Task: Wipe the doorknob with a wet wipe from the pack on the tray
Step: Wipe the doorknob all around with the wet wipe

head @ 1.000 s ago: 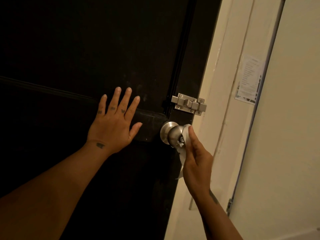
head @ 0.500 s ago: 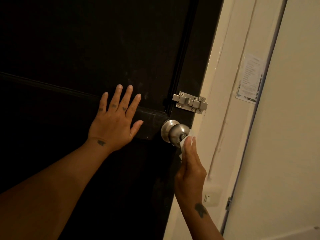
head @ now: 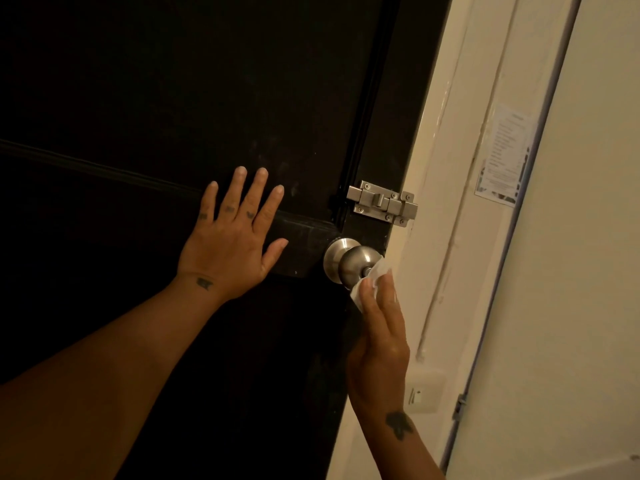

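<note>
A round brushed-metal doorknob [head: 353,263] sticks out of the dark door [head: 173,98] near its right edge. My right hand [head: 381,334] comes up from below with its fingers pressing a white wet wipe [head: 372,280] against the knob's lower right face. My left hand [head: 232,240] lies flat on the door panel just left of the knob, fingers spread, holding nothing. The wipe pack and the tray are out of view.
A metal slide bolt [head: 382,203] is screwed to the door just above the knob. To the right stand the cream door frame [head: 450,202], a paper notice [head: 504,161], a wall switch plate [head: 424,391] and a pale wall [head: 571,306].
My right hand has dropped lower and turned so its fingers point up at the knob; the wipe, which hung loose, is now bunched against the knob's lower right. My left hand stays put.
</note>
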Motion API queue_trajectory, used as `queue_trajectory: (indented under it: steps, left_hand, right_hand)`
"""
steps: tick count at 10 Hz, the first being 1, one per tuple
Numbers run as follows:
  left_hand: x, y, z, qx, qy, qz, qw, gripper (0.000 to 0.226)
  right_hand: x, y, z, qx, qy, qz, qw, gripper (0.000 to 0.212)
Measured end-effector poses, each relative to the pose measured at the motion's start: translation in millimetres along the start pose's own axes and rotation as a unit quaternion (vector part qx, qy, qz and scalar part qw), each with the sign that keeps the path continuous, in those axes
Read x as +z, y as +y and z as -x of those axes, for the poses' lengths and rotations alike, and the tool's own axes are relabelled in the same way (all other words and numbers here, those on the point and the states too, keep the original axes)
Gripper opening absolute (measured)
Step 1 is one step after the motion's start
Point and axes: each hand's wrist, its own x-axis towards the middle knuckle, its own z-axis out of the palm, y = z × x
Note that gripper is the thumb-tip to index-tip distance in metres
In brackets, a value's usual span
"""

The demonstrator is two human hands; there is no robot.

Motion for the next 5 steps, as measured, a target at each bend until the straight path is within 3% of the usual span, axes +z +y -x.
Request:
queue_trajectory:
  steps: [3,5]
  left_hand:
    - [0,0,-1,0.003,0.001,0.004,1.0,0.069]
    - [0,0,-1,0.002,-0.005,0.006,1.0,0.069]
  right_hand:
    - [1,-13,-8,0.002,0.006,0.0,1.0,0.041]
    - [-6,-9,-3,-0.076,-0.022,0.06,0.995,0.039]
